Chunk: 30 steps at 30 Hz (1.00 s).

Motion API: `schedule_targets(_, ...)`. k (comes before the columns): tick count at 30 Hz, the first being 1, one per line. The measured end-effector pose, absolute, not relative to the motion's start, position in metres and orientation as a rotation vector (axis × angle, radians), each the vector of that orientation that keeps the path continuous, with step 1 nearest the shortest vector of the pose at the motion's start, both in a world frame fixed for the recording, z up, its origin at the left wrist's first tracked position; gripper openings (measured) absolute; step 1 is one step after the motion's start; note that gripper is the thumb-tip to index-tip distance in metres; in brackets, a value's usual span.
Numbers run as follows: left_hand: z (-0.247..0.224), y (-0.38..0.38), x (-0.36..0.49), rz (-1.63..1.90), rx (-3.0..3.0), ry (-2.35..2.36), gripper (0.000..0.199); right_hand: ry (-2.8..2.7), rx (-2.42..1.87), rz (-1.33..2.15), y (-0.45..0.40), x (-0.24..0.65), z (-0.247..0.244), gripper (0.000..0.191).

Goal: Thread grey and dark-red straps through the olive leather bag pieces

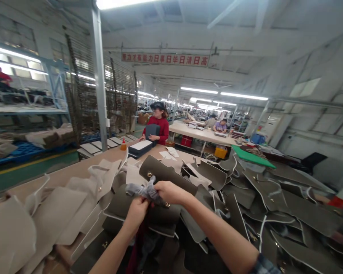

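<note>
Both my hands work at a strip of soft, crumpled grey wrapping (144, 190) over a dark olive bag panel (168, 176) with gold metal fittings. My left hand (137, 211) pinches the lower edge of the wrapping, with its fingers closed. Just above and to the right, my right hand (171, 193) grips the wrapping's other end. One gold fitting (149, 175) shows above the wrapping, and another lies just under my right hand. Whatever the wrapping covers is hidden.
Pale beige panels (65, 207) are heaped on the left; more olive panels (277, 198) pile up on the right. Across the table, a person in red (163, 129) handles a dark box-like piece (152, 133). An orange bottle (123, 144) stands near a metal post (99, 83).
</note>
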<state>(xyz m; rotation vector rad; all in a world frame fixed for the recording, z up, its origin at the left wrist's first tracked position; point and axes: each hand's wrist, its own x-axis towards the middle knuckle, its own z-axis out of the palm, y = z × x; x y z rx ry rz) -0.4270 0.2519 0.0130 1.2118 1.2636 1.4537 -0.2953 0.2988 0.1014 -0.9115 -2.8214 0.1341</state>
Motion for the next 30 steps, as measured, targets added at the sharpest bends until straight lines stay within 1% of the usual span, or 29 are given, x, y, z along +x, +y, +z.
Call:
schedule_targets(3, 0.014, 0.251, -0.430, 1.434, 1.291, 1.283, 0.019, -2.765, -0.974, -0.014, 0.292, -0.294, 0.097, 0.020)
schedule_targets(6, 0.023, 0.243, -0.434, 1.517, 1.362, 1.388, 0.026, -2.657, -1.094, -0.157, 0.290, -0.293, 0.103, 0.018)
schedule_targets(9, 0.031, 0.230, -0.440, 1.669, 1.367, 1.578, 0.031, -2.479, -1.217, -0.262, 0.296, -0.293, 0.125, 0.019)
schedule_targets(11, 0.032, 0.223, -0.442, 1.664, 1.383, 1.626, 0.032, -2.350, -1.275, -0.303, 0.302, -0.295, 0.146, 0.024)
schedule_targets(13, 0.029, 0.217, -0.441, 1.562, 1.346, 1.535, 0.031, -2.207, -1.252, -0.251, 0.310, -0.297, 0.168, 0.028)
schedule_targets(16, 0.022, 0.213, -0.438, 1.399, 1.136, 1.319, 0.032, -2.083, -1.101, 0.016, 0.329, -0.301, 0.184, 0.027)
schedule_targets(19, 0.015, 0.212, -0.439, 1.435, 1.016, 1.270, 0.032, -2.215, -1.076, 0.275, 0.350, -0.304, 0.166, 0.026)
schedule_targets(22, 0.007, 0.213, -0.444, 1.527, 0.998, 1.292, 0.028, -2.364, -1.131, 0.368, 0.362, -0.304, 0.124, 0.017)
schedule_targets(26, -0.007, 0.217, -0.448, 1.622, 0.891, 1.338, 0.023, -2.381, -1.228, 0.291, 0.365, -0.304, 0.078, 0.023)
schedule_targets(30, -0.015, 0.223, -0.446, 1.670, 0.807, 1.331, 0.027, -2.342, -1.233, 0.163, 0.373, -0.313, 0.059, 0.036)
